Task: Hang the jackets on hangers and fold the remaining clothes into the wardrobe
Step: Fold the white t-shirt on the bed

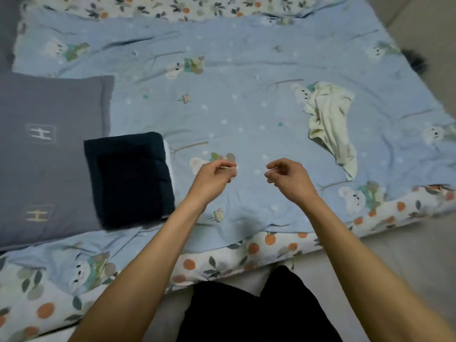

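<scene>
A folded dark navy garment (129, 178) lies on the bed at the left, partly over a grey pillow. A crumpled cream-white garment (330, 124) lies unfolded at the right of the bed. My left hand (213, 177) and my right hand (287, 177) hover side by side above the blue quilt, between the two garments. Both hands have loosely curled fingers and hold nothing. Neither hand touches any clothing.
The light blue quilt (222, 107) with bear prints covers the bed over a floral sheet (246, 253). A grey pillow (47, 154) sits at the left. A dark fuzzy object (417, 60) lies off the bed's far right corner. My dark trousers (246, 314) stand at the bed's near edge.
</scene>
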{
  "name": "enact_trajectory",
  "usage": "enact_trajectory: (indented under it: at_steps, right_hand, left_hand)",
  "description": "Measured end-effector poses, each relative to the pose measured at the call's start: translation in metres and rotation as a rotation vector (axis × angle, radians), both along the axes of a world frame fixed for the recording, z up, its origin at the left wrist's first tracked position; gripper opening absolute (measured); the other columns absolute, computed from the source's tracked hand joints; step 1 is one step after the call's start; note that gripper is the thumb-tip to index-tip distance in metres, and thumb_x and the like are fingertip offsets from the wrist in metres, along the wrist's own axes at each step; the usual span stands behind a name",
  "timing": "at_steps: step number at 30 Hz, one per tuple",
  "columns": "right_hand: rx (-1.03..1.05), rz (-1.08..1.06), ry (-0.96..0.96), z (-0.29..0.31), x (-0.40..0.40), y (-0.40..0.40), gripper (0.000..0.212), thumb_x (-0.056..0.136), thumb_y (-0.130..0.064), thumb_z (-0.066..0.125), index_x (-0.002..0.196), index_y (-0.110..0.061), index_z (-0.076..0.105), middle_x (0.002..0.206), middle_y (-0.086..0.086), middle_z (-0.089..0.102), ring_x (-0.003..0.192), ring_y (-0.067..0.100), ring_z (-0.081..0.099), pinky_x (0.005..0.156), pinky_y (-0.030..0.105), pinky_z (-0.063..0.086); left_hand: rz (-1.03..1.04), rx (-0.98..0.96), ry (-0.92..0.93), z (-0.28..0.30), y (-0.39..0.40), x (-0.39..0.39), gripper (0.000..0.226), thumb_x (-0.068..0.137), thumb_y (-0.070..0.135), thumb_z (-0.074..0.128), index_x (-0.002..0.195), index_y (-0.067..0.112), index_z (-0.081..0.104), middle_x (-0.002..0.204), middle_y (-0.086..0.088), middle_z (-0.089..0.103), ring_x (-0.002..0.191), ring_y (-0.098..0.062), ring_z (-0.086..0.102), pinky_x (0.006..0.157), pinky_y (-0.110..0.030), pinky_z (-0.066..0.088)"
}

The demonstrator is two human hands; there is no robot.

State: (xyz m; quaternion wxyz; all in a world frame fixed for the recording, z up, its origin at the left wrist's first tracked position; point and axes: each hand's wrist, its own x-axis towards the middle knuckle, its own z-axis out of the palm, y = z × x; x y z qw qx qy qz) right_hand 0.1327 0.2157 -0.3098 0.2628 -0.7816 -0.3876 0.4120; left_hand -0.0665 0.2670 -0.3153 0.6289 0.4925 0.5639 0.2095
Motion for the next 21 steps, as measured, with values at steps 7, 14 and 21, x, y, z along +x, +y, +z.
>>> enact_trajectory:
  at_steps: [7,14,21]
  right_hand:
    - [-0.037,-0.192,-0.025,-0.02,0.237,-0.038,0.014,0.085,-0.011,0.063,0.094,-0.02,0.067,0.08,0.002,0.072,0.085,0.022,0.071,0.064,0.028,0.051]
    - [-0.107,-0.218,0.008,-0.078,0.399,-0.055,0.016,0.086,-0.013,0.058,0.093,-0.026,0.066,0.099,0.003,0.072,0.093,0.022,0.066,0.082,0.032,0.052]
    - [-0.18,-0.228,0.048,-0.161,0.504,-0.075,0.022,0.091,-0.011,0.053,0.105,-0.017,0.069,0.1,0.0,0.066,0.09,0.016,0.062,0.074,0.023,0.047]
  left_hand:
    - [-0.135,-0.131,0.12,-0.047,-0.005,0.225,0.016,0.096,0.02,0.056,0.105,0.015,0.068,0.098,-0.005,0.073,0.074,-0.013,0.063,0.066,-0.023,0.045]
    - [-0.039,-0.385,0.193,-0.117,-0.004,0.41,0.014,0.094,0.024,0.058,0.103,0.016,0.065,0.087,-0.002,0.071,0.074,-0.018,0.062,0.067,-0.027,0.046]
    - [0.005,-0.321,0.312,-0.224,0.014,0.551,0.033,0.095,0.044,0.054,0.106,0.013,0.059,0.093,-0.008,0.065,0.071,-0.022,0.06,0.065,-0.03,0.048]
